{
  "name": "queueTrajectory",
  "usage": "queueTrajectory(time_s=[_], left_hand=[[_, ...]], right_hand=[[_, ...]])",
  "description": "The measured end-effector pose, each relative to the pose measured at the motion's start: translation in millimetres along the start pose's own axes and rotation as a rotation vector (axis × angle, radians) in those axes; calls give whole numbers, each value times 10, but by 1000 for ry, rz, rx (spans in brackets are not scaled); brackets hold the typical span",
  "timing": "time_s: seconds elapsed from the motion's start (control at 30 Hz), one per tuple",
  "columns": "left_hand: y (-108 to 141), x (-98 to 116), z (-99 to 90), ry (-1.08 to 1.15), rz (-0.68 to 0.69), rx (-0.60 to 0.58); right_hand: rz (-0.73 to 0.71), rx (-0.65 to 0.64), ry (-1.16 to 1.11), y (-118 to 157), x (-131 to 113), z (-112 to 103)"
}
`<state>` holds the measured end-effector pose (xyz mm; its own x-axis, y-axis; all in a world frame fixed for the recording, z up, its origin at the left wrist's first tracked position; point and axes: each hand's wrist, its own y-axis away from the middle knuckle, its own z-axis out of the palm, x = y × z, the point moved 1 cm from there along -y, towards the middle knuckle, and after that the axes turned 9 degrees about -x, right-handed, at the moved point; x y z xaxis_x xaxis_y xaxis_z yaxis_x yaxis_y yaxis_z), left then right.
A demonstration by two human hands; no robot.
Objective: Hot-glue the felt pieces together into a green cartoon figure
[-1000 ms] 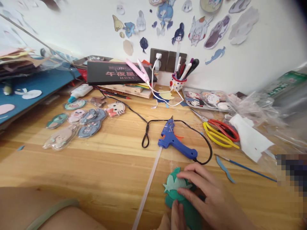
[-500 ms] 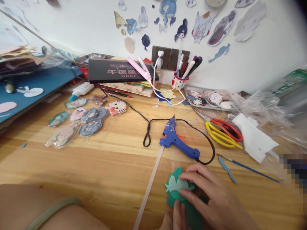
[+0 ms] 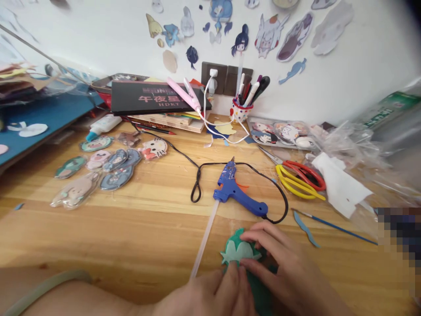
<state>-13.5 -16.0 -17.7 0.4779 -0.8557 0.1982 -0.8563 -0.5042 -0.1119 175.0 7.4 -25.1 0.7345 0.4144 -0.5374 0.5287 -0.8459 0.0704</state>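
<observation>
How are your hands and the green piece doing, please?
Left hand and right hand on green piece. Piece partly covered. Glue gun lying beyond, glue stick running toward left hand.

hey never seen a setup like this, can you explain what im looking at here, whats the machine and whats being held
There is no robot here: the work is done by a person's two bare hands. The picture comes from one camera worn on that person's head, looking forward and down.

The left hand and right hand both have their fingers on a green felt-like piece with a paler green shape on top. The hands hide part of it.

On the wooden table, just beyond them, lies a blue hot glue gun with a glue stick coming out of its back. To the right are scissors with red and yellow handles and a thin paintbrush. Further back are a pen cup and a black box.
</observation>
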Motion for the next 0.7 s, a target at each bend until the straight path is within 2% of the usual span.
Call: queueTrajectory(time_s=[0.07, 0.13, 0.27, 0.33, 0.4, 0.57, 0.7], left_hand=[[-79, -24, -121, -164, 44, 57], [-134, -66, -157, -222, 34, 35], [-145, -114, -122, -200, 57, -89], [-131, -116, -116, -183, 81, -107], [-120, -109, -117, -167, 88, -128], [-116, -124, -155, -152, 72, -193], [-150, -287, -309, -135, 78, -168]], right_hand=[[21, 5, -9, 3, 1, 20], [19, 29, 6, 7, -7, 8], [-95, 166, 80, 48, -54, -137], [-136, 256, 127, 82, -88, -218], [-168, 283, 197, 111, -127, -245], [-259, 301, 377, 125, -203, -102], [-267, 363, 410, 106, -180, -24]])
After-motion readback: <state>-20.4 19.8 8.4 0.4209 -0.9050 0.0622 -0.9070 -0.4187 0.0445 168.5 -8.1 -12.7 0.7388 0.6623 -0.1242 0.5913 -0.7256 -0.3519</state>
